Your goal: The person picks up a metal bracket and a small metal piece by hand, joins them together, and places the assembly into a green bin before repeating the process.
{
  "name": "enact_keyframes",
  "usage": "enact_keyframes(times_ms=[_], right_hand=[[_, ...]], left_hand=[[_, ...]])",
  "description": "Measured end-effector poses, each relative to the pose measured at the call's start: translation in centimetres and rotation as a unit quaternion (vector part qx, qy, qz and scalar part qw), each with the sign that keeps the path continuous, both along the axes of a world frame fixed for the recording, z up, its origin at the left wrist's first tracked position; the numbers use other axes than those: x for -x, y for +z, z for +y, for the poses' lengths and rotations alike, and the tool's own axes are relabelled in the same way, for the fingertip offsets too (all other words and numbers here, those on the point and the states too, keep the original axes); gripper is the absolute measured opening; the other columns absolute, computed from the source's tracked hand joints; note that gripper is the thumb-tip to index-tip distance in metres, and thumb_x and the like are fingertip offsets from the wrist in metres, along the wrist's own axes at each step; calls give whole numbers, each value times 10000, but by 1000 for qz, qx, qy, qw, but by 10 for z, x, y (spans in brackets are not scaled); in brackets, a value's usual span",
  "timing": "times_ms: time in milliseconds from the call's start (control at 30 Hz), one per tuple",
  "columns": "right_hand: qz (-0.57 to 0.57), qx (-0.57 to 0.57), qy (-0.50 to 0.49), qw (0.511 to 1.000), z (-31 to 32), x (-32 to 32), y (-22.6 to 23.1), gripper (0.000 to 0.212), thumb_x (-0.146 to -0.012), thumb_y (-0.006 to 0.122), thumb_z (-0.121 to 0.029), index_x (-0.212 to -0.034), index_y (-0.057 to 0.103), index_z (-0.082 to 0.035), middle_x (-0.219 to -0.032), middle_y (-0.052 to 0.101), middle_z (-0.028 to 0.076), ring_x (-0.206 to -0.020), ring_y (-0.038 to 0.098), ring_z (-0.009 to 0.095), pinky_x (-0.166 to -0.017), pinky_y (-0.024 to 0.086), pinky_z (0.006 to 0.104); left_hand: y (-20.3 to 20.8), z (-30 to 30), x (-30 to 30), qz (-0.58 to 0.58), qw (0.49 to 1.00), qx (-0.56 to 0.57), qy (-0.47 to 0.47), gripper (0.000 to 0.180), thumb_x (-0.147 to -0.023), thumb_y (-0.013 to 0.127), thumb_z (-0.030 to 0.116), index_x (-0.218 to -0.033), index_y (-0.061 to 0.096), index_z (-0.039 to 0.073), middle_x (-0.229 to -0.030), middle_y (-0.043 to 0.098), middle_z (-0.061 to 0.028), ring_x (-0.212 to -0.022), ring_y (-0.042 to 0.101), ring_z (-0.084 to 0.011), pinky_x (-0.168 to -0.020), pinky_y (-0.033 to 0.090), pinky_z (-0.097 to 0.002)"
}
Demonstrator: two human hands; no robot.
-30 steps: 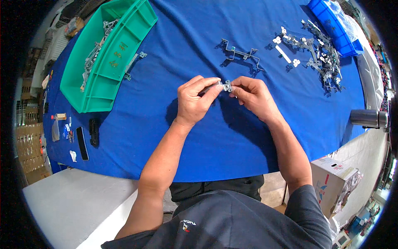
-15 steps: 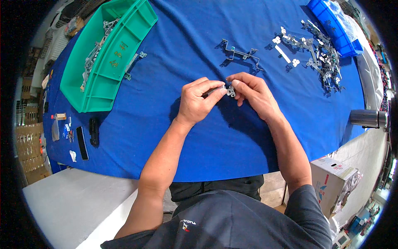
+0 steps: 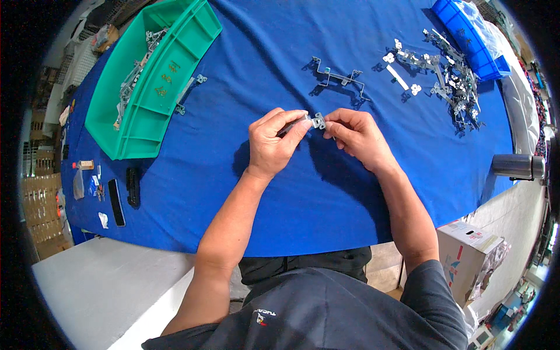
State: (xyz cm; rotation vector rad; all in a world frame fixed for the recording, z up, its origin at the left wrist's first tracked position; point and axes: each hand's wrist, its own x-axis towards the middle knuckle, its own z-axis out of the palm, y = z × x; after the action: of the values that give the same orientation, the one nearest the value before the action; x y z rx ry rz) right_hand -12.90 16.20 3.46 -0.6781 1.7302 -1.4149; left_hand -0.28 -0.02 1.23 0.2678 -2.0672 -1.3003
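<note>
A small metal bracket (image 3: 318, 121) with a holed, lobed end is held between my two hands over the blue cloth. My left hand (image 3: 276, 139) pinches its long part between thumb and fingers, so most of that part is hidden. The thumb and forefinger of my right hand (image 3: 357, 135) close on the lobed end at its right edge. Beyond the hands lies a bent wire-like metal frame (image 3: 338, 76) on the cloth.
At the left stands a green bin (image 3: 140, 119) with metal parts in it; another bracket (image 3: 185, 96) lies beside it. A pile of brackets (image 3: 458, 87) lies far right, near a blue bin (image 3: 493, 69). A phone (image 3: 116, 202) and a steel flask (image 3: 516, 167) rest toward the edges.
My left hand has shifted slightly left with the bracket, and more of its lobed end shows. My right fingers have drawn together on that end.
</note>
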Motion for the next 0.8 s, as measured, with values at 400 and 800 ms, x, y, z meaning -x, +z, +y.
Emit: enact_keyframes(times_ms=[400,800], right_hand=[[40,-16,11,999,0,0,-7,180,-998,602,-149,-1072,681,-5,-765,619,3,-672,559,66,-595,486,237],[40,47,-32,998,-2,-3,-10,227,-1033,583,-213,-1061,665,-3,-828,622,2,-684,549,58,-564,479,230]], left_hand=[[0,-2,1,-43,998,-10,-51,143,-848,784,97,-944,749,-4,-723,661,-62,-604,584,-108,-546,452,-271],[3,1,1,-67,994,20,-80,128,-833,784,82,-924,754,-3,-712,654,-67,-592,593,-135,-540,457,-279]])
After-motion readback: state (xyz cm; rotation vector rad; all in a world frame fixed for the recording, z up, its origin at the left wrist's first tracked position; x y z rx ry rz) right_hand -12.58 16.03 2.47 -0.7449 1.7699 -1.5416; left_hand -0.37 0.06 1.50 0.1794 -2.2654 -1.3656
